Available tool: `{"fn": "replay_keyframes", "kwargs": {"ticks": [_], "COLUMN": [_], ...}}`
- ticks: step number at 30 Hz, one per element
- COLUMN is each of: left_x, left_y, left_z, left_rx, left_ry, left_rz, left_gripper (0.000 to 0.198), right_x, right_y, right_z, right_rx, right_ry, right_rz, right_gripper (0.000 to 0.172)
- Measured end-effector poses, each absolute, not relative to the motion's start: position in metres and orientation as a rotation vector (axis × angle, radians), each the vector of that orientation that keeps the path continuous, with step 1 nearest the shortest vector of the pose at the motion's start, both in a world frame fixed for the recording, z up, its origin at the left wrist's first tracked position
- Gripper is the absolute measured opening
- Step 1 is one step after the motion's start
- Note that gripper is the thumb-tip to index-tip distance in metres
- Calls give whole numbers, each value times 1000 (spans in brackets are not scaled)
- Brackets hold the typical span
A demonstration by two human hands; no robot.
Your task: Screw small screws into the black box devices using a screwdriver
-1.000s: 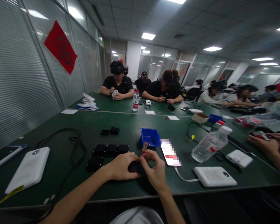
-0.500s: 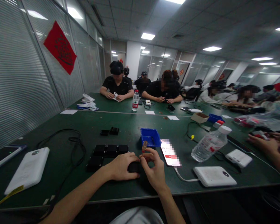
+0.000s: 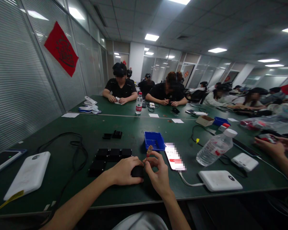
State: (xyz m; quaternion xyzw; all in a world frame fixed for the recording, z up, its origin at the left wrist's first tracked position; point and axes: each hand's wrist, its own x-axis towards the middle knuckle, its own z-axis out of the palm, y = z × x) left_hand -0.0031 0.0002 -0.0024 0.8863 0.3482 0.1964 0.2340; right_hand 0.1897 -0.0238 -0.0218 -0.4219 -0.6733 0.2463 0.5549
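Note:
My left hand point(image 3: 123, 171) is wrapped round a small black plastic box point(image 3: 137, 172) near the table's front edge. In the fingertips of my right hand point(image 3: 159, 175) is a small screwdriver point(image 3: 149, 150) with a see-through amber handle, which points up and leans slightly. Its tip lies low by the box's right side; whether it touches a screw is hidden by my fingers. Left of my hands, several similar black boxes point(image 3: 114, 154) stand in a row, with another black box point(image 3: 97, 167) in front. Behind my right hand sits a blue tray point(image 3: 155, 148) with tiny dark pieces inside.
A lit phone point(image 3: 174, 159) is cabled to a white power bank point(image 3: 219, 181). Beyond them stands a tilted-looking water bottle point(image 3: 214, 148). Black parts point(image 3: 117, 134) lie farther back. At left are a white power bank point(image 3: 28, 174) and black cable point(image 3: 80, 153). People sit opposite; a co-worker's hands point(image 3: 273, 145) are at right.
The screwdriver's handle has shifted slightly in my right fingers and leans a little more to the right. My left hand keeps its place on the black box.

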Motion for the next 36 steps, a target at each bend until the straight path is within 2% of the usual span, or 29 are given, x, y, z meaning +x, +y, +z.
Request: {"fn": "replay_keyframes", "kwargs": {"ticks": [7,17,26,36], "left_x": [-4,-2,-3,-3], "left_y": [1,-1,0,-1], "left_z": [-4,1,-1,0], "left_rx": [2448,2471,2472,2472], "left_ry": [972,986,965,971], "left_rz": [525,492,501,501], "left_gripper": [51,42,52,50], "right_x": [189,189,189,189], "right_y": [-25,-25,-25,-27], "right_z": [-19,-19,-20,-19], "right_rx": [-1023,-1031,-1016,-994], "right_ry": [-1577,-1591,-1581,-1549], "right_rz": [578,589,607,617], "right_gripper": [37,36,36,35]}}
